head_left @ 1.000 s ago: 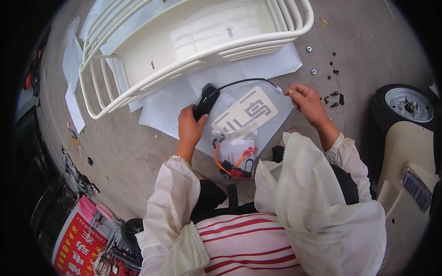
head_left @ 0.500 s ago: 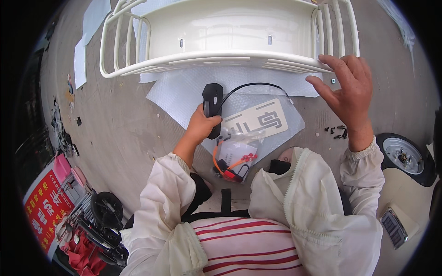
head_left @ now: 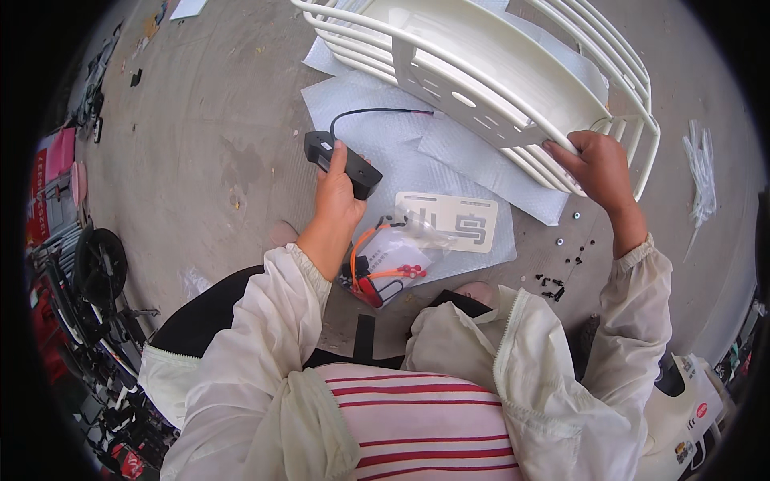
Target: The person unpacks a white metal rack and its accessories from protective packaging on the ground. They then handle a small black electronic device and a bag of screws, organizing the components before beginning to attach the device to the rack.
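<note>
My left hand (head_left: 335, 196) is wrapped round a black oblong unit (head_left: 365, 176), held tilted above the bubble wrap (head_left: 369, 128). From the unit a thin black cable (head_left: 377, 111) arches away to the right. My right hand (head_left: 601, 172) grips the near rim of a cream metal basket (head_left: 501, 124), close to its right corner; the fingers curl over the bar and are partly hidden. The basket stands at an angle, its slotted plate side facing me. Below the unit lie a cream cut-out plate (head_left: 437, 207) and a clear bag (head_left: 389, 264) with orange and red parts.
Several black screws (head_left: 553, 289) and a few small nuts (head_left: 576, 215) are scattered on the concrete floor near my right forearm. Clear plastic strips (head_left: 702, 176) lie at the right. A wheeled frame (head_left: 102, 264) stands at the left, and a white vehicle panel (head_left: 682, 409) at the lower right.
The basket has turned and its right end has come nearer me. My right hand has closed on its rim. The black unit has tilted from upright to slanting.
</note>
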Tool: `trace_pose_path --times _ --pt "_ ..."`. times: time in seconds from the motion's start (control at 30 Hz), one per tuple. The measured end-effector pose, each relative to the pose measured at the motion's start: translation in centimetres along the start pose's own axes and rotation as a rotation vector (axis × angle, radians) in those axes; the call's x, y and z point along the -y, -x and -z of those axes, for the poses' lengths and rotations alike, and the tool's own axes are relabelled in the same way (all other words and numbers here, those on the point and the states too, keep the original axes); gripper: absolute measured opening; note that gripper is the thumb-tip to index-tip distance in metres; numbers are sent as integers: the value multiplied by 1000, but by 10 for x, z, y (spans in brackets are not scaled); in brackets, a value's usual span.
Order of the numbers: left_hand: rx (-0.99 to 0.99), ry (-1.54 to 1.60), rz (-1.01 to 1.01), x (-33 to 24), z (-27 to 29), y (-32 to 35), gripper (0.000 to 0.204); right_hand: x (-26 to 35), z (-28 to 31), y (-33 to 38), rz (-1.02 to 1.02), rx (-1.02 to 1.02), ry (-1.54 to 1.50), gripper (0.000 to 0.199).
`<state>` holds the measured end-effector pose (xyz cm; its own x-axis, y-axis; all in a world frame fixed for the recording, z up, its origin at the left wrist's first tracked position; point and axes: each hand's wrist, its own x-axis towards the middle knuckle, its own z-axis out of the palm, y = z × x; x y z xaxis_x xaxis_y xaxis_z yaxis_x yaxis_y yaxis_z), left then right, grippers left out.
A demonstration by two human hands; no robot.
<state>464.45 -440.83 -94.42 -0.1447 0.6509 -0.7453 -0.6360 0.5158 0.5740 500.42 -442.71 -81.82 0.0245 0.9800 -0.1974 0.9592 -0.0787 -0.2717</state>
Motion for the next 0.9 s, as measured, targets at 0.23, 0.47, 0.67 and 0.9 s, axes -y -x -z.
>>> trace_pose_path --times 0.23,0.47,0.67,0.9 --pt "145 198 91 -16 -33 15 44 42 41 -13 -256 39 -358 50" --pt "425 216 121 -44 -62 8 35 47 35 -14 -290 -88 -459 54" --pt "560 -44 -19 -61 -79 18 55 74 34 -7 -337 -63 -568 49" --pt "651 -94 -26 -63 -80 10 48 72 19 -5 -315 -81 -663 48"
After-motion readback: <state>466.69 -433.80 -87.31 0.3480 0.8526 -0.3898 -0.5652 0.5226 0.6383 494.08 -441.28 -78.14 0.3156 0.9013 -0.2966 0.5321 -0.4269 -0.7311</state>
